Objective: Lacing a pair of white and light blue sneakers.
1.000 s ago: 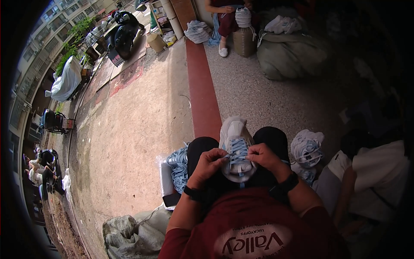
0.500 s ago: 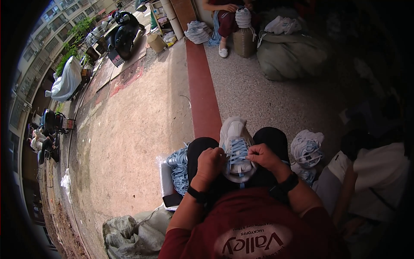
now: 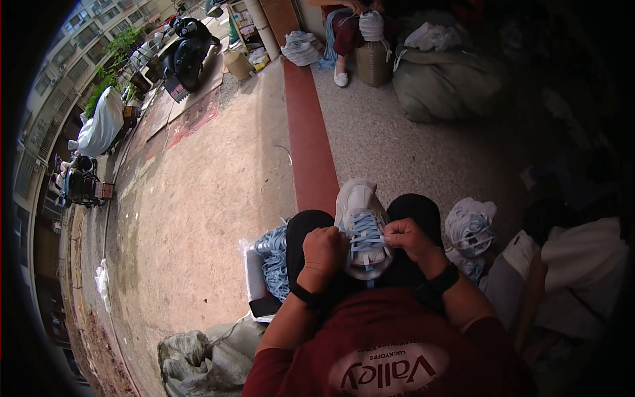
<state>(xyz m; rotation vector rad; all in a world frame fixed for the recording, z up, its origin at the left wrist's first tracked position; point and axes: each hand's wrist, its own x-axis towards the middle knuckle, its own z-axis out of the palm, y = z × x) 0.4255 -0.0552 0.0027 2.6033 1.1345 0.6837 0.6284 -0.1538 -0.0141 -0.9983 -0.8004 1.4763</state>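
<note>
A white sneaker (image 3: 358, 195) rests between my knees with its toe pointing away from me. Light-blue shoelace (image 3: 364, 228) crisscrosses up its front. At the shoe's left side, my left hand (image 3: 324, 250) is closed with its fingertips against the lacing. My right hand (image 3: 409, 239) pinches at the right edge of the lacing, thumb and index finger together. The lace ends in both hands are mostly hidden by the fingers.
Left of my knee, a white box (image 3: 256, 278) holds a heap of blue laces (image 3: 274, 261). White shoes with blue laces (image 3: 471, 227) are piled at my right. Across the floor, a seated person (image 3: 347, 33) handles a white shoe beside a large green sack (image 3: 450, 86). A grey sack (image 3: 205, 357) lies near left.
My right hand has moved slightly to the right, away from the middle of the lacing. My left hand stays at the shoe's left side, nearly unmoved.
</note>
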